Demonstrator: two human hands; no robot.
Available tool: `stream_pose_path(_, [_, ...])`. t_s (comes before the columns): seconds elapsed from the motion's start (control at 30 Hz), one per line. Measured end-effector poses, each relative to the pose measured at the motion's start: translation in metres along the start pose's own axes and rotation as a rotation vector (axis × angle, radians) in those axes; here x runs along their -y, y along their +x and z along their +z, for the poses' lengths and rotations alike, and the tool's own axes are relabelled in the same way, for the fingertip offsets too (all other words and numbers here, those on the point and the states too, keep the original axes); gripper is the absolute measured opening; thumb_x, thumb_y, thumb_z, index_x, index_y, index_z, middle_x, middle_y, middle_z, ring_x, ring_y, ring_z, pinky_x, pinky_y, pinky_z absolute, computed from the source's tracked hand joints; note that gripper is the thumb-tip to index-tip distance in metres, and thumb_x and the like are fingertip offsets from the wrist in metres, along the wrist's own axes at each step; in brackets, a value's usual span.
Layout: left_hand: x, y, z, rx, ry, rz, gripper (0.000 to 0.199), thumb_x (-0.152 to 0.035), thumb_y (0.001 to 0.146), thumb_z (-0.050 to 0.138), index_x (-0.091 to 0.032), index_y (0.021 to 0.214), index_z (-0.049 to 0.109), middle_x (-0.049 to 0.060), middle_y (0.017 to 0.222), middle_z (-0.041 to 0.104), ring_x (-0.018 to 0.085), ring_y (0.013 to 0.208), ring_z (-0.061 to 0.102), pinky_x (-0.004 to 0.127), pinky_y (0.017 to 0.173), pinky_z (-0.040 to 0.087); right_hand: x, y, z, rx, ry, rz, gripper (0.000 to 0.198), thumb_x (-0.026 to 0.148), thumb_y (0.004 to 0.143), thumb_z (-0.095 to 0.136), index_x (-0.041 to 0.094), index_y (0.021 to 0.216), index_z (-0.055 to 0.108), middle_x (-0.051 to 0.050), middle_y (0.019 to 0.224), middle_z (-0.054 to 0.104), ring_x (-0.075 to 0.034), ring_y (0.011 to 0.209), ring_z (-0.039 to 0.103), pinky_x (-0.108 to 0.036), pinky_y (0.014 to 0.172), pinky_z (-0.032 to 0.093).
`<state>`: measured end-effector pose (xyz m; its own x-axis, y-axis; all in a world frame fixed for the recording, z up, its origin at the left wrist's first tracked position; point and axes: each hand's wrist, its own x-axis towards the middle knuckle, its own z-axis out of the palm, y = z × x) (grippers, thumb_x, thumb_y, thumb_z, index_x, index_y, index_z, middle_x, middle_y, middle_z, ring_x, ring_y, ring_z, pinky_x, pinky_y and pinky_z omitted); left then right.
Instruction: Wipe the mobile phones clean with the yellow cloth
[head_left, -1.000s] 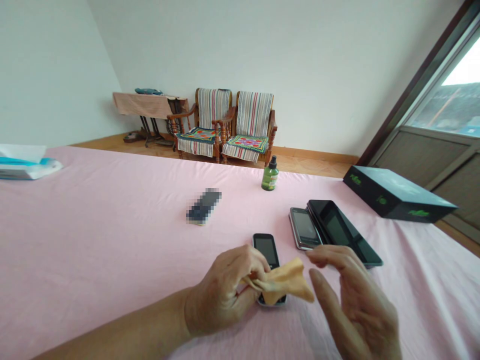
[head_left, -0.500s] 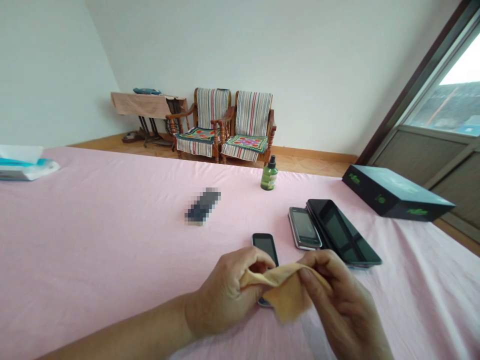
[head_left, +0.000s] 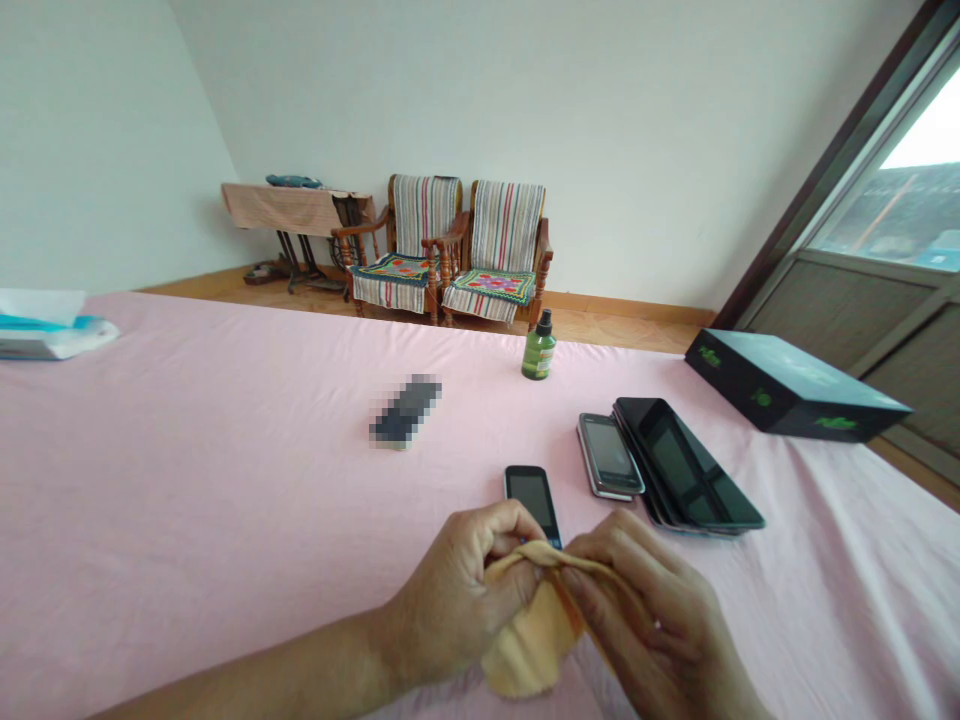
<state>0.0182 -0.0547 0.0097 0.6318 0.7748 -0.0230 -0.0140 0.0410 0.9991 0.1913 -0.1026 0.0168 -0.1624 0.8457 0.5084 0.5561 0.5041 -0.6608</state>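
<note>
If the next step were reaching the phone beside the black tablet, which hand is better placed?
Probably the right hand: it is nearer that phone, the left hand farther off. Both pinch the yellow cloth, so the right must first let go.

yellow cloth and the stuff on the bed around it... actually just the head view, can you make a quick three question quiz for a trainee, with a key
1. True or false: the left hand and the right hand both hold the yellow cloth.

2. Which thing lies just to the left of the black tablet?
A) a tissue pack
B) a silver-edged phone
C) a black box

3. Fill in the colour: the spray bottle is ____.

Key: 1. True; 2. B; 3. green
</note>
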Motion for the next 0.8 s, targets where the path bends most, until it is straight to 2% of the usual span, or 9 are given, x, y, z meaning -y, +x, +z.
stream_pose_path(0.07, [0.003,0.001,0.0,0.018,-0.112,-0.068,0.043,-0.055,0.08,0.067,-0.017,0.087,0.051,-0.003,0.066,0.054,0.009,0.056,0.046,0.017,0.049,0.032,0.001,-0.001,0.003,-0.018,-0.034,-0.046,0.014,0.017,0.092,0.049,0.022,0.083,0.059,-0.003,0.076,0.062,-0.014,0.066,0.064,-0.02,0.057,0.052])
stream_pose_path(0.13, [0.004,0.002,0.0,0.045,-0.199,-0.127,0.048,-0.059,0.075,0.071,-0.018,0.088,0.05,-0.003,0.065,0.054,0.009,0.053,0.047,0.018,0.049,0.033,-0.001,-0.002,0.006,-0.026,-0.048,-0.05,0.012,0.014,0.092,0.047,0.023,0.094,0.056,-0.003,0.081,0.063,-0.014,0.069,0.065,-0.019,0.06,0.053])
stream_pose_path(0.27, [0.003,0.004,-0.001,0.074,-0.288,-0.154,0.05,-0.058,0.074,0.073,-0.017,0.094,0.053,-0.003,0.067,0.056,0.009,0.053,0.05,0.019,0.051,0.035,-0.003,-0.005,0.007,-0.012,-0.139,-0.151,0.029,0.008,0.091,0.042,0.023,0.114,0.05,-0.005,0.086,0.065,-0.015,0.071,0.066,-0.021,0.061,0.055])
stream_pose_path(0.4, [0.001,0.004,-0.001,0.047,-0.332,-0.152,0.038,-0.049,0.08,0.071,-0.015,0.094,0.059,0.0,0.075,0.061,0.011,0.062,0.054,0.019,0.057,0.039,-0.001,-0.005,0.003,0.082,-0.216,-0.236,0.022,0.007,0.089,0.043,0.021,0.1,0.057,-0.008,0.088,0.065,-0.018,0.07,0.065,-0.025,0.058,0.055])
stream_pose_path(0.53, [0.002,0.004,0.001,0.088,-0.429,-0.11,0.028,-0.039,0.086,0.064,-0.014,0.099,0.066,0.004,0.084,0.065,0.015,0.076,0.059,0.024,0.07,0.045,0.002,-0.003,0.004,0.045,-0.236,-0.247,0.018,0.013,0.086,0.051,0.019,0.102,0.057,-0.01,0.092,0.066,-0.02,0.079,0.065,-0.03,0.067,0.057])
stream_pose_path(0.6, [0.003,0.003,0.001,0.138,-0.484,-0.074,0.029,-0.039,0.088,0.061,-0.015,0.103,0.067,0.006,0.089,0.065,0.018,0.085,0.061,0.028,0.078,0.046,0.003,-0.002,0.007,0.001,-0.275,-0.24,0.022,0.026,0.084,0.061,0.018,0.104,0.056,-0.01,0.093,0.066,-0.023,0.079,0.065,-0.033,0.066,0.057])
stream_pose_path(0.7, [0.003,0.001,0.004,0.231,-0.572,-0.081,0.035,-0.043,0.092,0.058,-0.018,0.116,0.063,0.007,0.096,0.064,0.018,0.088,0.061,0.028,0.082,0.046,0.003,-0.003,0.012,-0.048,-0.341,-0.235,0.043,0.046,0.078,0.068,0.017,0.106,0.054,-0.011,0.091,0.066,-0.026,0.077,0.064,-0.038,0.062,0.057])
stream_pose_path(0.8, [0.001,-0.002,0.007,0.326,-0.573,-0.066,0.046,-0.049,0.093,0.056,-0.018,0.126,0.056,0.008,0.101,0.062,0.019,0.094,0.06,0.029,0.084,0.045,0.001,-0.005,0.013,-0.063,-0.357,-0.193,0.025,0.037,0.083,0.063,0.019,0.097,0.054,-0.009,0.085,0.065,-0.024,0.073,0.063,-0.037,0.059,0.056])
